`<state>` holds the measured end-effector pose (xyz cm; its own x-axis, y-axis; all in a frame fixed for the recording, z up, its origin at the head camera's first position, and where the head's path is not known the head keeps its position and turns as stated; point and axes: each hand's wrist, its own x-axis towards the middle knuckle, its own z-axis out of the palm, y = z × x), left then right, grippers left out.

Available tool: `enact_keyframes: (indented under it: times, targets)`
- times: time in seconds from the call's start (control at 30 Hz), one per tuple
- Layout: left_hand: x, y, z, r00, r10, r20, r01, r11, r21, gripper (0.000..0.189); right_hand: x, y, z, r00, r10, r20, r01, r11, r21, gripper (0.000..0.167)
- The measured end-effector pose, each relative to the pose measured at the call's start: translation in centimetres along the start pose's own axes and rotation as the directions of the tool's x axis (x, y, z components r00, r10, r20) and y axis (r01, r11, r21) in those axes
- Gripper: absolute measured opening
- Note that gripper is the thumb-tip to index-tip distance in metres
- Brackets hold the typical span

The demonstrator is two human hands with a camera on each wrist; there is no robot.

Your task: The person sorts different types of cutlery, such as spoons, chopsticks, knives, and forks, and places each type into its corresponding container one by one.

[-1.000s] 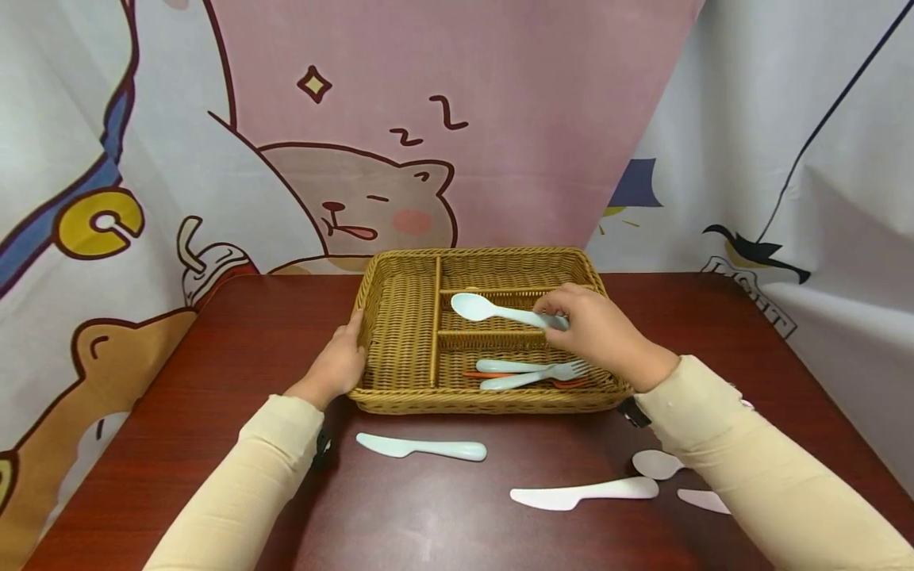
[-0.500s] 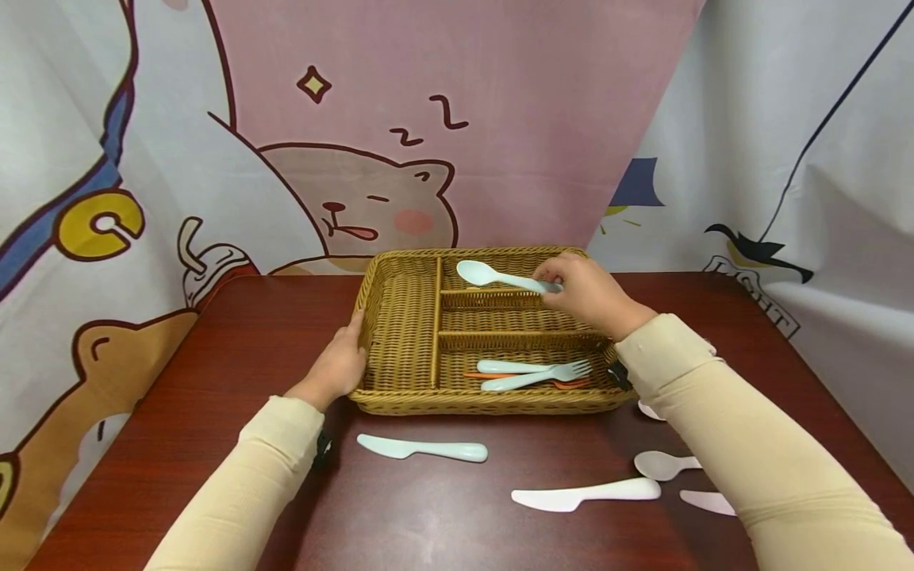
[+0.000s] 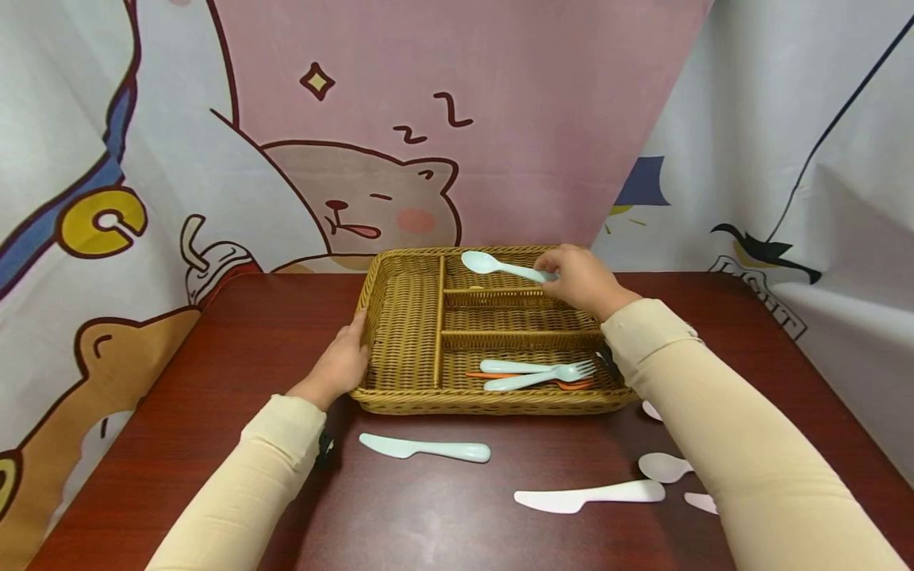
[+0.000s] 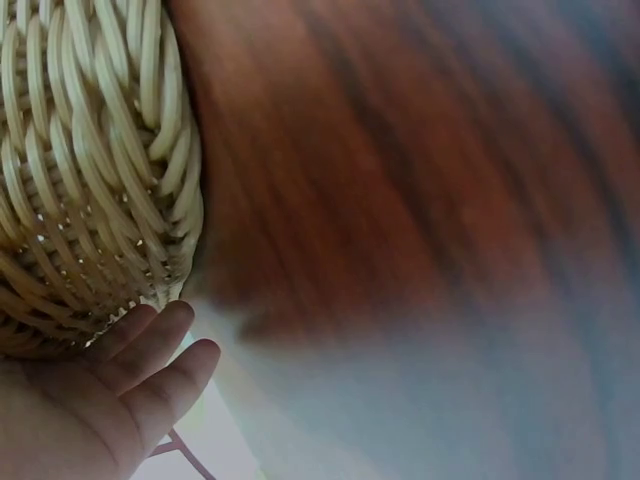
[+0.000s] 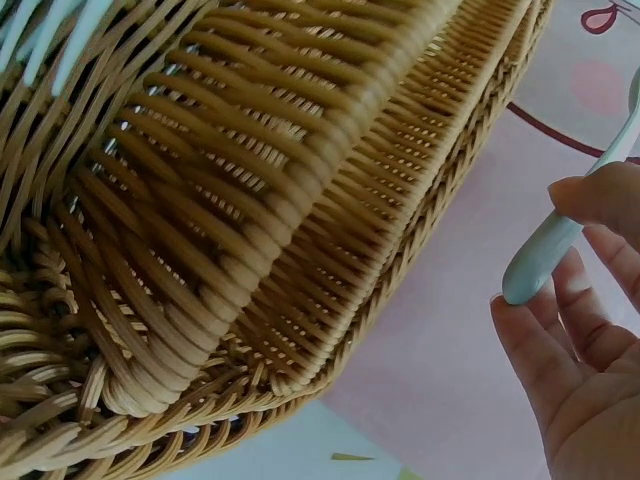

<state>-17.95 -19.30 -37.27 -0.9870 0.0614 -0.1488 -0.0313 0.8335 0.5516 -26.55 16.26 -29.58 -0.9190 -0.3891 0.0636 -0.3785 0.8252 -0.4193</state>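
In the head view, my right hand pinches the handle of a pale mint spoon, bowl pointing left, over the back right compartment of a wicker cutlery basket. The right wrist view shows the handle end between thumb and fingers. My left hand touches the basket's left side; its fingers look extended against the weave in the left wrist view. Two mint pieces, one clearly a fork, lie with orange cutlery in the front right compartment.
On the dark red table, a mint knife and a pale pink knife lie before the basket. Pale pink spoons and another pink piece sit partly behind the right sleeve. A printed curtain hangs behind the table.
My right hand has carried the mint spoon backward, from above the middle right compartment to above the back one. My left hand has stayed at the basket's left side.
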Motion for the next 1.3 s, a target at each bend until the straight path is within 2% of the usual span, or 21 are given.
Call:
enact_keyframes:
  times: [0.23, 0.47, 0.77, 0.97, 1.3]
  targets:
    - [0.1, 0.0, 0.0, 1.0, -0.001, -0.005, 0.001, 1.0, -0.009, 0.063, 0.7, 0.5, 0.2, 1.0, 0.025, 0.0, -0.025, 0.999, -0.033, 0.032]
    - [0.1, -0.3, 0.2, 1.0, 0.007, -0.012, -0.007, 1.0, -0.006, 0.063, 1.4, 0.5, 0.5, 1.0, 0.014, -0.012, -0.015, 0.996, -0.084, 0.031]
    - [0.2, -0.4, 0.3, 1.0, 0.011, -0.014, -0.011, 1.0, -0.01, 0.062, 2.4, 0.5, 1.1, 1.0, 0.023, -0.016, -0.026, 0.969, -0.245, 0.028]
    - [0.2, -0.3, 0.3, 1.0, 0.01, -0.015, -0.011, 1.0, -0.012, 0.062, 2.5, 0.3, 1.3, 0.998, 0.057, 0.01, -0.051, 0.955, -0.291, 0.028]
    - [0.1, -0.2, 0.2, 1.0, 0.001, -0.026, -0.002, 1.0, -0.011, 0.062, 2.9, 0.3, 1.8, 0.995, 0.063, 0.077, -0.034, 0.941, -0.336, 0.027]
